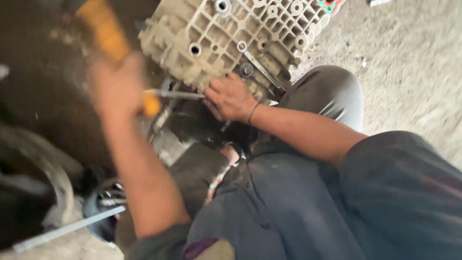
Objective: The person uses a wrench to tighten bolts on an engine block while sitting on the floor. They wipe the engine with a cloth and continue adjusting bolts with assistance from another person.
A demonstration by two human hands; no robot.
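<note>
A yellow-handled tool (pixel 108 41) is gripped in the left hand (pixel 118 84), whose grip is closed round the handle; the hand and handle are blurred, and the tool's head cannot be made out. A thin metal rod (pixel 175 94) is held level by the right hand (pixel 230 98), its grip closed on the rod's right end, with a dark band seen round the wrist. The rod's other end lies just beside the lower end of the yellow handle.

The right hand is pressed against the lower edge of a large grey cast housing (pixel 231 38), ribbed and pierced with round bolt holes, which is tilted across the top of the view. A bolt head (pixel 246 70) is seen on the housing just above the right hand, beside a slim metal strap (pixel 264 72).

Below the hands, dark greasy parts (pixel 197 125) are crowded between the housing and the person's knees, which are covered in dark grey cloth (pixel 288 192). At the lower left, a pale metal bar (pixel 67 230) is laid slantwise on the floor, near a dark round opening (pixel 108 202). The dirt floor (pixel 409 62) is spread to the right, and a red-and-green gasket (pixel 328 6) is glimpsed at the top edge.
</note>
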